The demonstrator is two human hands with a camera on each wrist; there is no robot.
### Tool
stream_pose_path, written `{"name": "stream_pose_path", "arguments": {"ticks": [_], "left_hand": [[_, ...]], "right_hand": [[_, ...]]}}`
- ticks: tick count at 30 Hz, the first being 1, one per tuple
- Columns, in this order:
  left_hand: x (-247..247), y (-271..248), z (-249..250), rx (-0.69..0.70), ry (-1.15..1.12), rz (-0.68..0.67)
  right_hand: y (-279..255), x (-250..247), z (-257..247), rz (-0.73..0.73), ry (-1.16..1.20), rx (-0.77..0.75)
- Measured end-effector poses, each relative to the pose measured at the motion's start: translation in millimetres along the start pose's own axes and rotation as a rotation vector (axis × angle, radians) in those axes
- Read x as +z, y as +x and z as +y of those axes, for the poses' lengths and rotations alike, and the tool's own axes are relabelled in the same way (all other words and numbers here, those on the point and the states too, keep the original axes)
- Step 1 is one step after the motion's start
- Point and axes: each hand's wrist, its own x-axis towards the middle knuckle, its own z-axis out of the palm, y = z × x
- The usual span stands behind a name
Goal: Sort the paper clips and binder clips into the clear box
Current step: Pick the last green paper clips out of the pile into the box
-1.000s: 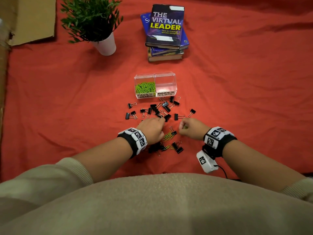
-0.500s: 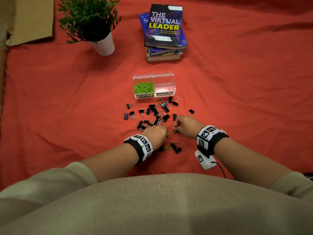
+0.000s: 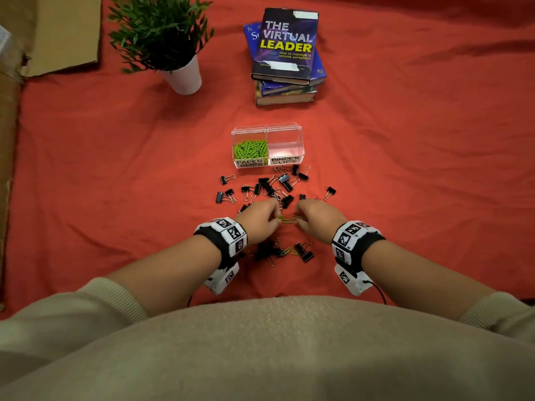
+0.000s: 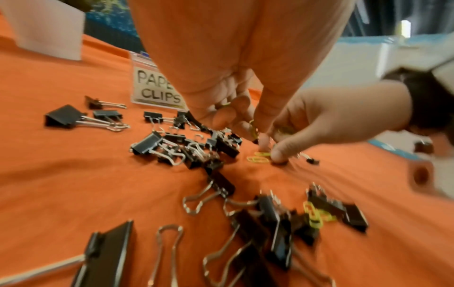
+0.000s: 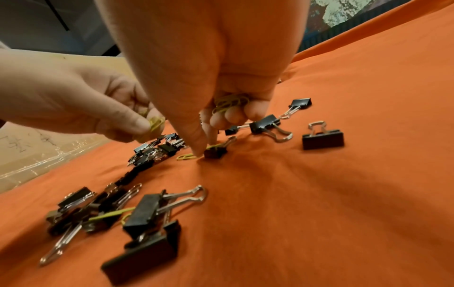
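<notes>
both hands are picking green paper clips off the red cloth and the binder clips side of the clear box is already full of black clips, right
Not quite: the binder clips compartment of the clear box is empty in the head view. The left hand and right hand do pick green paper clips off the red cloth.

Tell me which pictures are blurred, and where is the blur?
Head view: sharp, labels on the clear box readable. Left wrist view: smeared toward the edges, near binder clips streaked. Right wrist view: foreground binder clips soft, right hand out of focus.

Dim warm indoor light, soft shadows, wrist views motion-blurred w/ strong wide-angle distortion, head view sharper.
</notes>
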Motion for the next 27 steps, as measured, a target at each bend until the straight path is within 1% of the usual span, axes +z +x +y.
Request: {"name": "stream_pose_path", "arguments": {"ticks": [2,5,7,9,11,14,15,17,19,20,21,24,25,27], "left_hand": [[-4,1,0,-0.012,-0.092,0.026],[-8,3,-1,-0.048,-0.238,0.032],[-9,5,-3,-0.089,-0.356,0.015],[-10,6,-3,-0.152,-0.468,0.007],[-12,6,-1,-0.202,-0.515,-0.011],[-12,4,2,-0.244,-0.527,-0.082],[-11,4,3,-0.254,-0.532,-0.106],[-7,4,5,-0.261,-0.491,-0.148],[-2,3,7,-0.205,-0.275,-0.162],[2,1,8,-0.149,-0.130,-0.169],[7,0,9,-0.081,0.004,-0.187],[22,-1,10,0.086,0.338,-0.244],[25,-2,10,0.110,0.422,-0.239],[30,-2,10,0.124,0.512,-0.210]], "right_hand": [[0,1,-1,-0.005,0.013,0.002],[1,0,-3,0.017,0.155,0.022],[2,-4,-2,0.059,0.266,0.071],[3,-11,1,0.082,0.374,0.153],[5,-19,2,0.061,0.544,0.231],[6,-29,3,-0.032,0.981,0.284],[6,-30,3,-0.057,1.077,0.287],[7,-31,1,-0.081,1.136,0.287],[8,-29,-4,-0.102,1.070,0.287],[9,-27,-7,-0.105,0.982,0.280],[8,-25,-10,-0.105,0.852,0.257],[9,-17,-16,-0.100,0.366,0.105],[9,-14,-18,-0.102,0.252,0.066],[11,-7,-19,-0.096,0.145,0.015]]}}
